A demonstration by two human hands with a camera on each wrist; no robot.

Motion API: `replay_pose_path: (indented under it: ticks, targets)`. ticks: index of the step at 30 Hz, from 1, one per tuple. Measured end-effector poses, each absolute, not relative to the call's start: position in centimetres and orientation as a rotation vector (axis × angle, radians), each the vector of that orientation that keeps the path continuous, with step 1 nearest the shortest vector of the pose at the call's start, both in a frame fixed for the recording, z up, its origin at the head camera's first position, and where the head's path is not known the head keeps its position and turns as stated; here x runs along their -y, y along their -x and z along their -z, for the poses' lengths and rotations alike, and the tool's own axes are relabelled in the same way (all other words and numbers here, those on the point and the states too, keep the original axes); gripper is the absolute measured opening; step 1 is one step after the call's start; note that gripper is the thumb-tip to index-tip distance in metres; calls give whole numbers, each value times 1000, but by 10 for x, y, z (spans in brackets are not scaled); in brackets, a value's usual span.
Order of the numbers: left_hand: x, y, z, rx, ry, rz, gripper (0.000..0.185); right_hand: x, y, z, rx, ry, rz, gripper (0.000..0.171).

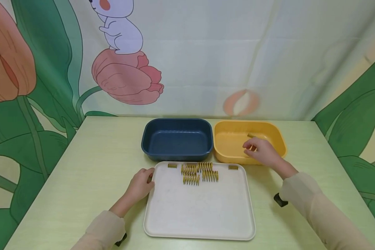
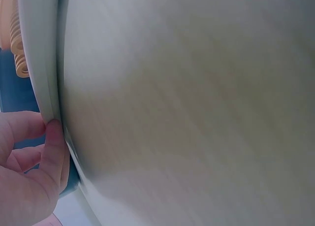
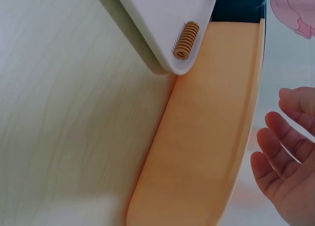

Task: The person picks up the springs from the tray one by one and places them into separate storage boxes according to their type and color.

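Note:
My left hand (image 1: 140,185) pinches the left rim of the white tray (image 1: 200,211) between thumb and fingers. The left wrist view shows the fingertips (image 2: 53,130) on that rim. Over the yellow bin (image 1: 225,159) hangs my right hand (image 1: 262,151), its fingers loosely bent with nothing between them. A small brass-coloured spring (image 1: 251,135) shows in the bin just beyond this hand. Several larger gold springs (image 1: 191,179) lie grouped at the tray's far edge. One small spring (image 1: 172,166) lies left of them and another small spring (image 1: 233,167) by the far right corner.
A dark blue bin (image 1: 178,157) stands beside the yellow one, beyond the tray. All rest on a pale green table (image 1: 81,173). Behind the table hangs a printed curtain (image 1: 190,62) with flowers and a white animal.

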State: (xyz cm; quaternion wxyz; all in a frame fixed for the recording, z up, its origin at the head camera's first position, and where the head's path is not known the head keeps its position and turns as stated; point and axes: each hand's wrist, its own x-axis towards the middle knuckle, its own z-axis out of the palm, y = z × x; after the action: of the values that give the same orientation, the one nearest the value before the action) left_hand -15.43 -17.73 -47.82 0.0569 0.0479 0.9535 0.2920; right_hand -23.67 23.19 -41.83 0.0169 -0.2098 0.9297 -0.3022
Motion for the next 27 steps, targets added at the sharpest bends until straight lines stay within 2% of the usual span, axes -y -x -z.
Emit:
replay_pose_path:
  ticks: [27]
  targets:
    - [178, 153, 478, -2920, -186, -899, 16, -226, 216, 425, -2899, 804, 964, 9]
